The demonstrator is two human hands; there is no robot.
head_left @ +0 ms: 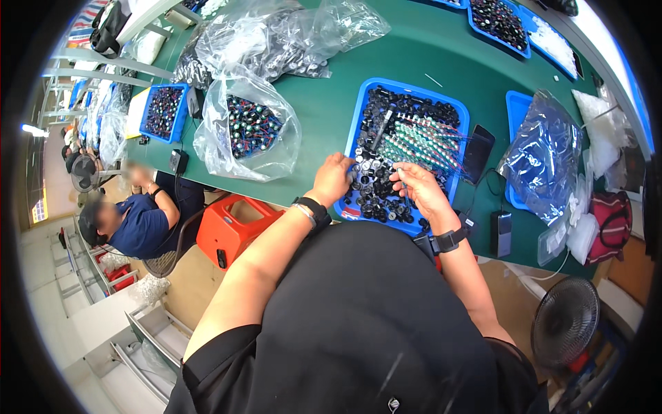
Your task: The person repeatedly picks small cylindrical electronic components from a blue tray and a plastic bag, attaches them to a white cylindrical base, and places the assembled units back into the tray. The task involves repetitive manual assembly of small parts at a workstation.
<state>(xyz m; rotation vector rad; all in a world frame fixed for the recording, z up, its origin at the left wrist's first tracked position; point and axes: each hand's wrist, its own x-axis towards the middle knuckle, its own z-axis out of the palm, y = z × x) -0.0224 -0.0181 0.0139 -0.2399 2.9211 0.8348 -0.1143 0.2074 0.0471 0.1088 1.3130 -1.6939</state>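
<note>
A blue tray (412, 87) lies in front of me, filled with small round black caps (376, 186). Rows of small green boards with red and black wires (420, 138) lie on top of the caps. My left hand (332, 179) is at the tray's left edge, its fingers curled together; what they hold, if anything, is too small to make out. Over the tray's near right part, my right hand (422, 188) pinches a small pale part (398, 170) between thumb and finger. A slim black-and-silver stick (383, 130) rests on the caps.
Left of the tray stands a clear plastic bag (284, 148) of wired parts. Larger bags (255, 45) lie behind it. A phone (478, 153) and a second blue tray under a plastic bag (545, 148) are to the right. A co-worker (148, 217) sits left, near a red stool (231, 231).
</note>
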